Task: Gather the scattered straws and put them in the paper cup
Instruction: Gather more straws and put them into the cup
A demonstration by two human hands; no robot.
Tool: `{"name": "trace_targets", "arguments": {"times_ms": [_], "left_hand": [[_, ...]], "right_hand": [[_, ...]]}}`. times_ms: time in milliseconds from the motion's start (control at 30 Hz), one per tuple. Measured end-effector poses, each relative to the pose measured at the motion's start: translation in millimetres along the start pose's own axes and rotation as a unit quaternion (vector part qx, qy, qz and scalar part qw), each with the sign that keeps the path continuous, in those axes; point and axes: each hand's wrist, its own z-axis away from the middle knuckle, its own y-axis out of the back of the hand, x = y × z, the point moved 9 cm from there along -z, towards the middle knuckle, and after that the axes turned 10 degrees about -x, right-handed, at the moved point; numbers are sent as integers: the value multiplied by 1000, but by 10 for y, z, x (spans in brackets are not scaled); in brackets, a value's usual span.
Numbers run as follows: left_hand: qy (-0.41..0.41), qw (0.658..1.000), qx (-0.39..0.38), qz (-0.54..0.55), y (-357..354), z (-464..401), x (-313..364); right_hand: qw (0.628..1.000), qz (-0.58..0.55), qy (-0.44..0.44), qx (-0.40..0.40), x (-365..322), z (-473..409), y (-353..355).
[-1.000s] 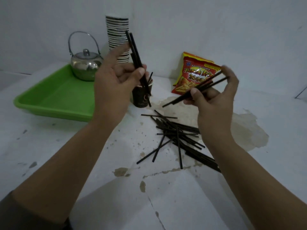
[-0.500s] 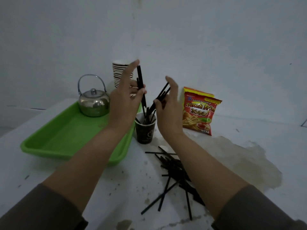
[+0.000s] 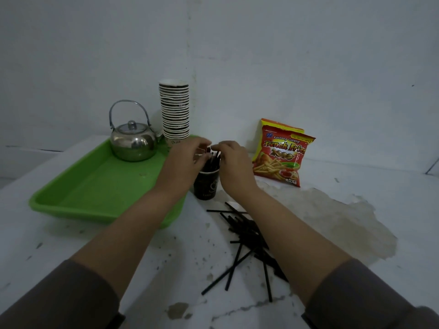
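Observation:
A dark paper cup stands on the white table beside the green tray. Several black straws stand in it, tops poking up between my hands. My left hand is on the cup's left and my right hand on its right, fingertips curled over the straw tops and touching them. Whether the fingers grip the straws is hidden. A loose pile of black straws lies scattered on the table in front of the cup, partly under my right forearm.
A green tray at left holds a steel kettle. A tall stack of paper cups stands behind the cup. A red French fries snack bag leans against the wall at right. A brownish stain marks the table.
Both hands brought their bundles of straws down into the cup and now rest low over the straw tops. The camera view has lifted and pulled back.

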Motion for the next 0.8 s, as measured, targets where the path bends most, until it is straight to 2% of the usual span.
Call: {"name": "trace_targets", "arguments": {"times_ms": [167,300,400,567,700,800], "left_hand": [[-25,995,82,-43,172,254,263],[-86,989,107,-60,61,674,658],[-95,994,37,-41,-271,898,796],[-31,996,-81,-27,-799,1034,831],[-26,987,-141,-77,-998,1123,807],[-15,977,-183,-106,-1036,1183,685]], "right_hand": [[995,-81,-1,63,-2,325,269],[996,-85,-9,34,120,841,384],[998,-47,-33,26,335,1215,434],[998,14,-53,10,572,1673,478],[991,-4,-50,-125,593,1767,349],[976,37,-44,-211,602,1812,260]]}}
